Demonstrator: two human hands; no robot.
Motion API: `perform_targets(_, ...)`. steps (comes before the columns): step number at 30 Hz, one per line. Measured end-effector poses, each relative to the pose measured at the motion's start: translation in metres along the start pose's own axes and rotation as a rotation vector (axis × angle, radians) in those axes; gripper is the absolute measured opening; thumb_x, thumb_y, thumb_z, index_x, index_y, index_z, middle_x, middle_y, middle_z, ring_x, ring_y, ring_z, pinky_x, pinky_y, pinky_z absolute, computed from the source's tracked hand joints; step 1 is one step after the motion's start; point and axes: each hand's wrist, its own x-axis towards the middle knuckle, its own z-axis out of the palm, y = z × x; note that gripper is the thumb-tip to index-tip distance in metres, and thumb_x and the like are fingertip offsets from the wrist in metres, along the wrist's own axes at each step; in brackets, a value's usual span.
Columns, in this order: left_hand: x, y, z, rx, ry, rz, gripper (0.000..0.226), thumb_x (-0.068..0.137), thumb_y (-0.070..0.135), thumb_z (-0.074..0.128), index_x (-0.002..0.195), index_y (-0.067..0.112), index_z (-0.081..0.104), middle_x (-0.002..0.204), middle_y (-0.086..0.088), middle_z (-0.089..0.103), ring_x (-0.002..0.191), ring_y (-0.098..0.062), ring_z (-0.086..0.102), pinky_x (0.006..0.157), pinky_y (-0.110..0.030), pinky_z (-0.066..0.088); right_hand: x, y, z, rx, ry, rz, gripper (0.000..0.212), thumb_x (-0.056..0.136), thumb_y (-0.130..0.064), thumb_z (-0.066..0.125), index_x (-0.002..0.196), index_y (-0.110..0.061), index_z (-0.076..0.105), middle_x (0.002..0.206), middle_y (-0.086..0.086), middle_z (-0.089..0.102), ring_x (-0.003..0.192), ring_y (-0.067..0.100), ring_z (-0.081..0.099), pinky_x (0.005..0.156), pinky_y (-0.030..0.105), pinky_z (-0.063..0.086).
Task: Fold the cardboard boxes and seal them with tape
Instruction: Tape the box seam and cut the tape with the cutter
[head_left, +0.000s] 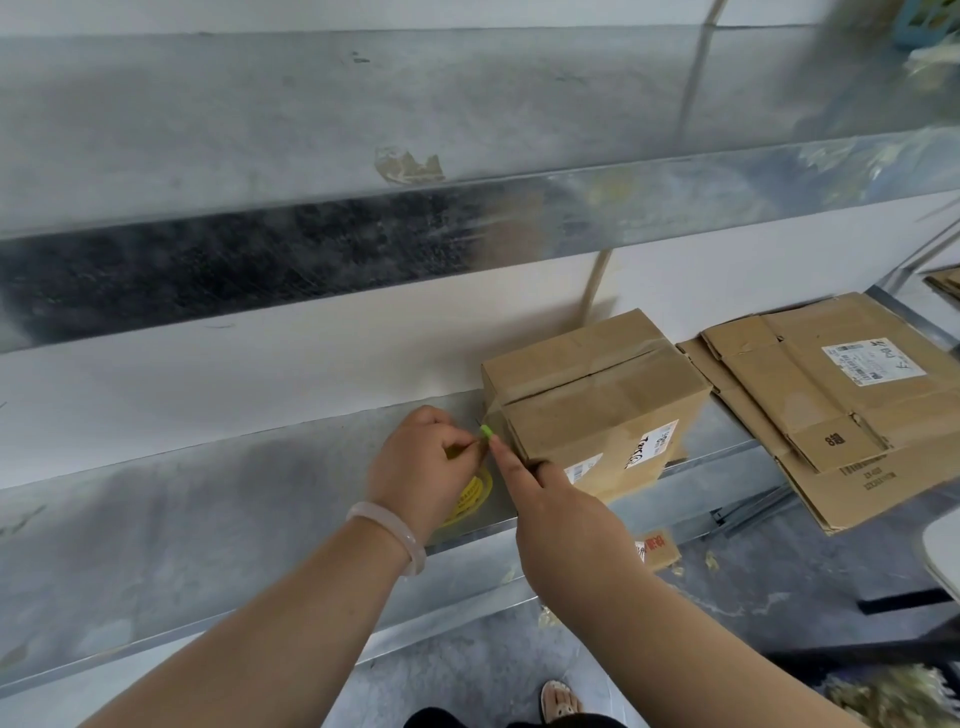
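On the metal shelf (208, 525), the left hand (421, 462) curls round a tape roll (470, 496) with a yellow core, its fingertips pinched just beside a small green piece (487, 431). The right hand (566, 514) stretches its index finger straight to that piece, at the near-left corner of the taped cardboard box (597, 395); whether its tucked fingers hold anything cannot be told. Flattened cardboard (841, 400) lies right of the box.

Shelf (208, 519) lies open left of box (597, 395); flattened cartons (831, 405) crowd its right.
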Motion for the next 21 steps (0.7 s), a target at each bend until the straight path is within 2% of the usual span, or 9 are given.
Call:
perform_targets(6,-0.0016,-0.0004,-0.0033,0.019,0.030,-0.023,0.018,0.087,0.041,0.063,0.087,0.030,0.077,0.092,0.015,0.052,0.082,-0.003,0.053,0.065,-0.018,0.040,-0.0011,0.0025,-0.0020,0.006,-0.034,-0.012,0.090,0.094,-0.005,0.041,0.149,-0.040,-0.021,0.129,0.001,0.041,0.075,0.018,0.049,0.069,0.030,0.051)
perform_targets(10,0.0001,0.0013,-0.0045,0.023,0.049,-0.044,0.017,0.086,0.040,0.064,0.085,0.029,0.077,0.091,0.015,0.053,0.082,-0.005,0.053,0.070,-0.025,0.046,-0.0002,0.0022,-0.0053,0.010,-0.051,-0.029,0.089,0.094,-0.005,0.041,0.149,-0.039,-0.021,0.128,0.001,0.042,0.075,0.018,0.047,0.067,0.030,0.047)
perform_targets(14,-0.0009,0.0023,-0.0034,0.047,0.044,-0.035,0.017,0.086,0.040,0.064,0.086,0.029,0.077,0.093,0.015,0.053,0.083,-0.004,0.053,0.069,-0.023,0.044,-0.0021,0.0039,-0.0061,-0.008,-0.060,-0.042,0.087,0.095,-0.006,0.039,0.149,-0.036,-0.021,0.129,0.002,0.041,0.073,0.019,0.046,0.064,0.029,0.043)
perform_targets(18,-0.0010,0.0020,-0.0039,0.047,0.061,-0.058,0.018,0.087,0.040,0.063,0.083,0.030,0.077,0.090,0.014,0.053,0.082,-0.006,0.054,0.064,-0.018,0.039,-0.0033,0.0060,-0.0058,-0.005,-0.062,-0.062,0.087,0.094,-0.005,0.039,0.150,-0.035,-0.020,0.134,0.002,0.039,0.085,0.022,0.060,0.065,0.028,0.044)
perform_targets(21,-0.0025,0.0012,-0.0015,0.070,0.051,-0.042,0.019,0.087,0.042,0.062,0.084,0.031,0.077,0.091,0.015,0.053,0.081,-0.004,0.053,0.065,-0.019,0.040,-0.0031,0.0065,-0.0068,0.006,-0.068,-0.071,0.087,0.094,-0.005,0.039,0.150,-0.034,-0.021,0.134,0.003,0.040,0.083,0.021,0.057,0.068,0.028,0.045)
